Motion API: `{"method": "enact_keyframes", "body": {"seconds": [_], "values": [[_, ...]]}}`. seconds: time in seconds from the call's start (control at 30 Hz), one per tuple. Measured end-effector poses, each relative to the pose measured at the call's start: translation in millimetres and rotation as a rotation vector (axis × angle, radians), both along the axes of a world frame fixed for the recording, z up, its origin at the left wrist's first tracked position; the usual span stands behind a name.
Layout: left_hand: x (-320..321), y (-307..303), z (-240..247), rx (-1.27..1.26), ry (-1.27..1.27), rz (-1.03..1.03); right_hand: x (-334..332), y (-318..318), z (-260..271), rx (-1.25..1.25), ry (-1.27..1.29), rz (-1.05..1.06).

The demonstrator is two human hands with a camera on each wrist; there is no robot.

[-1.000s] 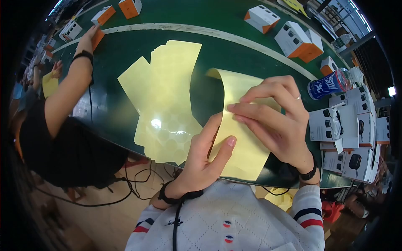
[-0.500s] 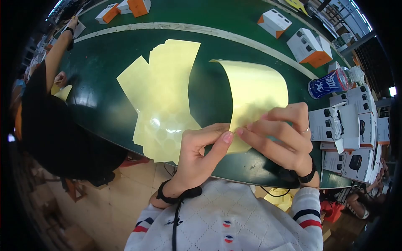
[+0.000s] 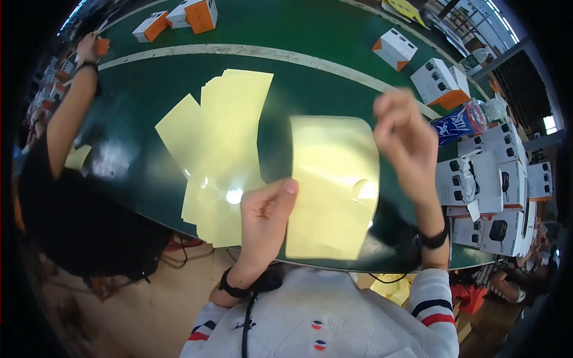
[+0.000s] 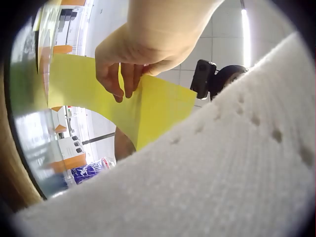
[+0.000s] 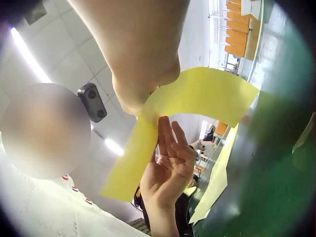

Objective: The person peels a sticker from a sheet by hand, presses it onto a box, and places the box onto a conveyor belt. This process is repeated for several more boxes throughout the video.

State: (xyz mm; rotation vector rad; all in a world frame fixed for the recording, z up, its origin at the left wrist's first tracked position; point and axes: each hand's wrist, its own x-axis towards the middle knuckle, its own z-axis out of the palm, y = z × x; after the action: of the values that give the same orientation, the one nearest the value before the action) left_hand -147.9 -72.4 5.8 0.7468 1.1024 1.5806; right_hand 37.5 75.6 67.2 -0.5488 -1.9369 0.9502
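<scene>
My left hand [image 3: 267, 216] pinches the left edge of a yellow sheet [image 3: 331, 232] between thumb and fingers, holding it up in front of me at the table's near edge. The sheet bows in the left wrist view. Near its right edge in the head view shows a clear round sticker [image 3: 363, 190]. My right hand [image 3: 409, 140] is raised just right of the sheet, fingers bent and blurred; I cannot tell whether it pinches anything. Left of the held sheet, a fanned stack of yellow sheets [image 3: 230, 131] lies on the green table, with faint glossy circles on its lower part.
Stacked white boxes [image 3: 495, 203] and a blue-labelled bottle [image 3: 459, 123] stand at the right. Other white-and-orange boxes [image 3: 202, 17] sit beyond the pale strip [image 3: 239, 49]. At the left, another person's arm [image 3: 74, 119] reaches over the table.
My right hand has lifted off the sheet's near edge, up and to the right. The sheet has swung down flatter toward me, still in my left hand. The person at the left has moved an arm.
</scene>
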Motion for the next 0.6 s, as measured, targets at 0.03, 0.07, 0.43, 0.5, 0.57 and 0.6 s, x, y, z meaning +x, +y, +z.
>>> {"method": "enact_keyframes", "body": {"seconds": [0.03, 0.07, 0.43, 0.5, 0.57, 0.6], "values": [[-1.9, 1.1, -6.1, 0.006, 0.009, 0.029, 3.8, 28.8, -2.8, 0.045, -0.019, -0.155], [-6.3, 1.2, -12.8, 0.007, 0.026, 0.046, 18.7, 71.4, -6.3, 0.355, -0.217, -0.331], [-29.0, 6.7, -34.1, -0.035, 0.146, 0.130, 154.7, 303.0, -14.5, -0.037, -1.285, -1.404], [-27.4, 7.3, -31.7, -0.027, 0.146, 0.106, 163.0, 298.9, 0.7, -0.289, -1.317, -1.274], [-24.4, 8.2, -29.2, -0.031, 0.170, 0.056, 154.9, 286.3, 8.3, -0.143, -1.413, -1.300], [-22.7, 9.8, -26.8, -0.031, 0.188, 0.031, 147.8, 281.0, 6.7, -0.042, -1.427, -1.321]]}}
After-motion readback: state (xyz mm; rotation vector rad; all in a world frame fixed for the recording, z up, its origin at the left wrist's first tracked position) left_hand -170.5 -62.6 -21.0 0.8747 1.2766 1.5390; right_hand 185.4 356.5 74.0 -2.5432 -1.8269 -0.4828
